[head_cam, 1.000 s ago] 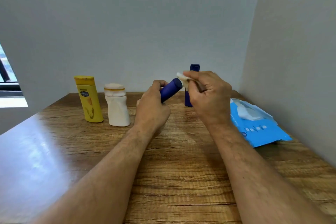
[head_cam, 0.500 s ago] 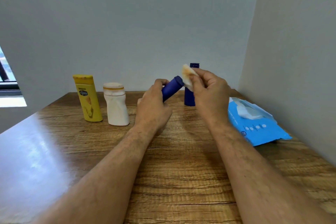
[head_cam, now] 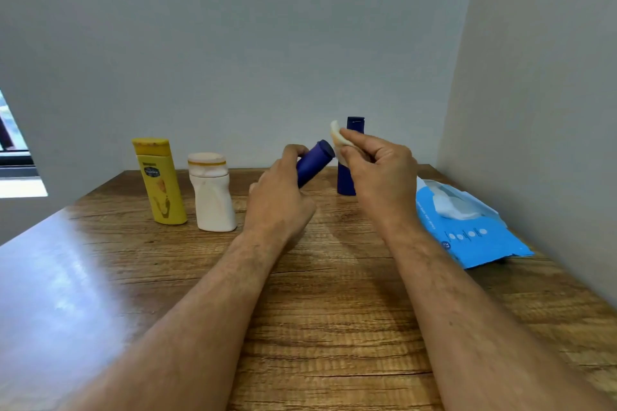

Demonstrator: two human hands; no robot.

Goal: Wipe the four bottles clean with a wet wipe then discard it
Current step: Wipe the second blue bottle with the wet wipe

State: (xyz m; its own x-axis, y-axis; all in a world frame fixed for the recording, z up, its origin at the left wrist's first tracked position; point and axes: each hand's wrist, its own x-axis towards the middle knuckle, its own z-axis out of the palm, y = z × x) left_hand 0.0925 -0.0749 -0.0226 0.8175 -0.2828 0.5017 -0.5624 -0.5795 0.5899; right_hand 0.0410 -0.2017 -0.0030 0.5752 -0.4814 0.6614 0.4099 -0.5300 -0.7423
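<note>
The left hand [head_cam: 278, 200] grips a small blue bottle [head_cam: 314, 163], its fingers curled round the lower part so that only the upper end shows. The bottle is held above the table [head_cam: 334, 310], tilted with its upper end pointing up and to the right. The right hand [head_cam: 380, 173] pinches a folded wet wipe [head_cam: 338, 137] between thumb and fingertips. The wipe sits just beside the upper end of the held bottle; whether it touches the bottle cannot be told. The exposed part of the wipe looks off-white with a faint yellowish stain.

Behind the right hand, at the far side of the table, a taller dark blue bottle [head_cam: 350, 157] stands upright, partly hidden by the fingers. To the left stand two more bottles, both upright and close together: a yellow bottle [head_cam: 160, 182] with a flat yellow cap and a label on its front, and just to its right a white bottle [head_cam: 212, 197] with a wide cap.

On the right side of the table, near the side wall [head_cam: 541, 110], lies a blue pack of wipes [head_cam: 474, 233]. Its flap is open and a white wipe sticks up out of the opening. The table is brown wood with a visible grain, and its left part shines with reflected light. Both forearms reach in from the near edge.
</note>
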